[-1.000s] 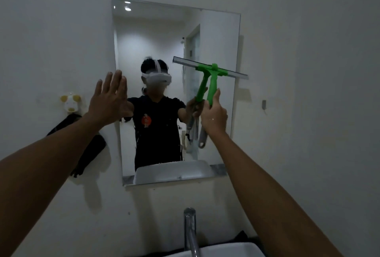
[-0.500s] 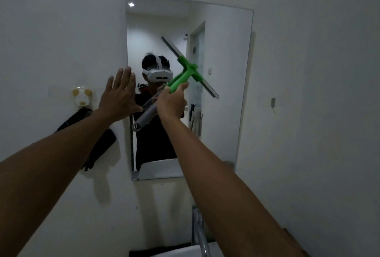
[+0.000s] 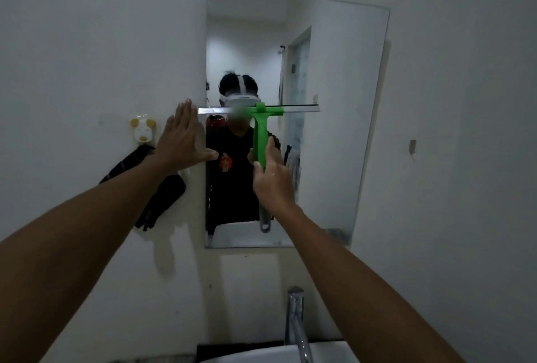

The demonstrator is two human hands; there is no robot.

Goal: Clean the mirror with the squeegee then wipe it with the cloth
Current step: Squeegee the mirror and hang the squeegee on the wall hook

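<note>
Gripping the squeegee (image 3: 259,118), right hand (image 3: 273,181) fingers clench; left hand (image 3: 181,142) fingers flat.

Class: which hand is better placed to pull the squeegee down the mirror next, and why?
Right. The right hand already grips the squeegee, whose blade lies level across the mirror. The left hand is open and flat on the wall at the mirror's left edge.

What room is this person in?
Most likely a bathroom: a mirror hangs on the wall above a white sink with a metal tap.
</note>
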